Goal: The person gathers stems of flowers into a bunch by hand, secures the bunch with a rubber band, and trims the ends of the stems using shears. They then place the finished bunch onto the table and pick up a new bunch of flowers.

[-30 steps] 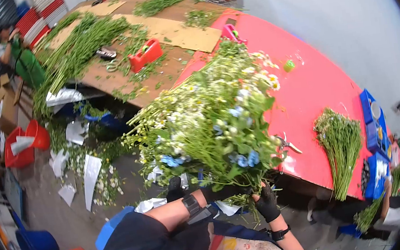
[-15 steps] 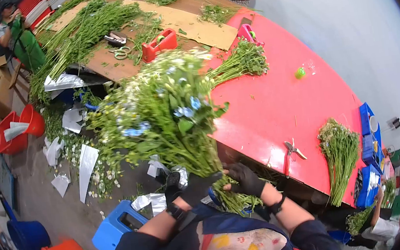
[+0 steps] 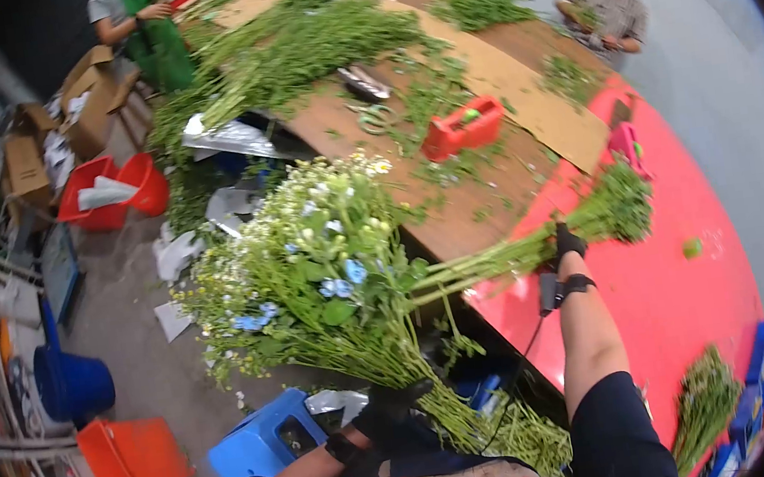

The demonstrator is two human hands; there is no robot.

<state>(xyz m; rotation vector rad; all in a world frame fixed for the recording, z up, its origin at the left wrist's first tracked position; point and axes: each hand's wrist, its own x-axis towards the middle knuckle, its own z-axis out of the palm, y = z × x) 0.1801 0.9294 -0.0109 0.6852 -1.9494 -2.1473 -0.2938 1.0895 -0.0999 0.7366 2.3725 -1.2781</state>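
A large bouquet (image 3: pixel 320 275) of white daisies, pale blue flowers and greenery fans out at the centre. Its stems pass through my left hand (image 3: pixel 394 413), gloved in black and closed round them low in the view. My right hand (image 3: pixel 569 246), also black-gloved, is stretched out to the right over the pink table (image 3: pixel 694 295). It is at a green bunch (image 3: pixel 620 200) lying there with stems pointing left; its fingers are partly hidden, so their grip is unclear. A dark object with a cord lies beside my right wrist.
Past the bouquet, a brown table (image 3: pixel 340 129) carries a red tape dispenser (image 3: pixel 464 128) and loose greenery (image 3: pixel 310 42). A blue stool (image 3: pixel 264 439) and orange bin (image 3: pixel 133 462) stand lower left. Another bunch (image 3: pixel 706 408) lies lower right. Two people stand at the far side.
My right hand has left the bouquet's stems and reached up and right to the green bunch. My left hand still holds the bouquet. The view has shifted left.
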